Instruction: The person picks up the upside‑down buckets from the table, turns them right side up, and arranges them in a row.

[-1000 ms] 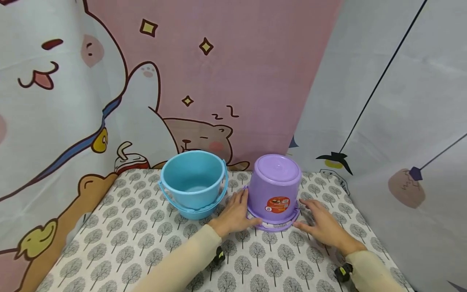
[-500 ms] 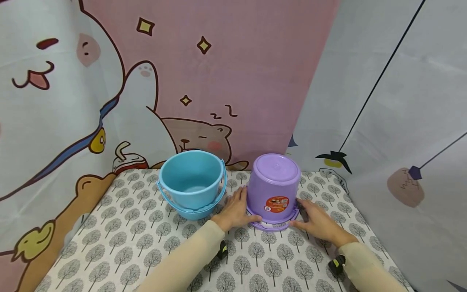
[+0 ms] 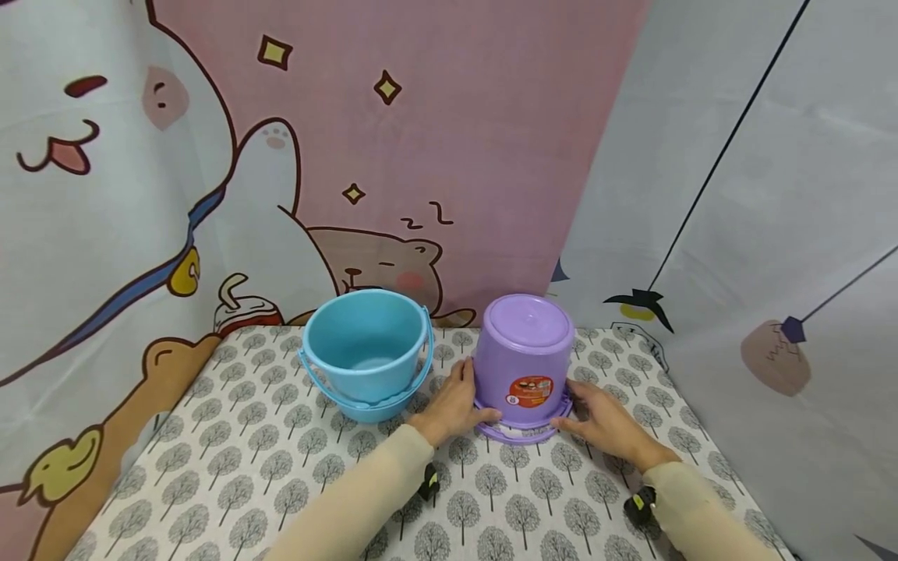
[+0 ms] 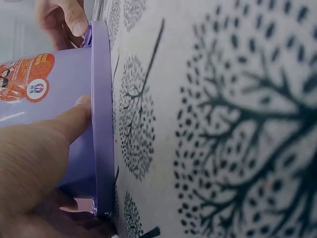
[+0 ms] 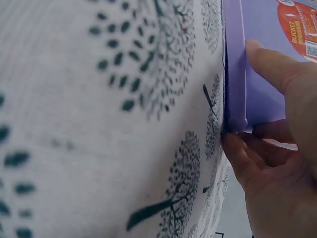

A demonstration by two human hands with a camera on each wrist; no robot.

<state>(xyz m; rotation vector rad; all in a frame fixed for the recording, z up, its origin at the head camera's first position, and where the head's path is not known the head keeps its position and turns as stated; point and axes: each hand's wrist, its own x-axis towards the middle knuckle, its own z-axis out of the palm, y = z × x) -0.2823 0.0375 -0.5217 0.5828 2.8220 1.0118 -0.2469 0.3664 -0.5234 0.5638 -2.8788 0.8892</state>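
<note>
A purple bucket (image 3: 522,366) stands upside down on the table, its base up and a red label on the side facing me. Its handle lies on the cloth around the front of the rim. My left hand (image 3: 452,405) grips the left side by the rim; in the left wrist view the thumb (image 4: 74,116) presses the wall. On the opposite side my right hand (image 3: 606,421) grips the rim, the right wrist view showing the thumb (image 5: 270,62) on the wall and fingers around the edge. Just left of my left hand, a light blue bucket (image 3: 365,374) stands upright with its handle hanging down.
A white cloth with grey tree prints (image 3: 295,467) covers the table. A curtain with cartoon animals (image 3: 449,140) hangs right behind the table's back edge and along both sides. The blue bucket stands close to my left forearm.
My right hand has moved left from beside the purple bucket and now takes hold of its rim. The left hand stays at the bucket's left side. The view has shifted slightly.
</note>
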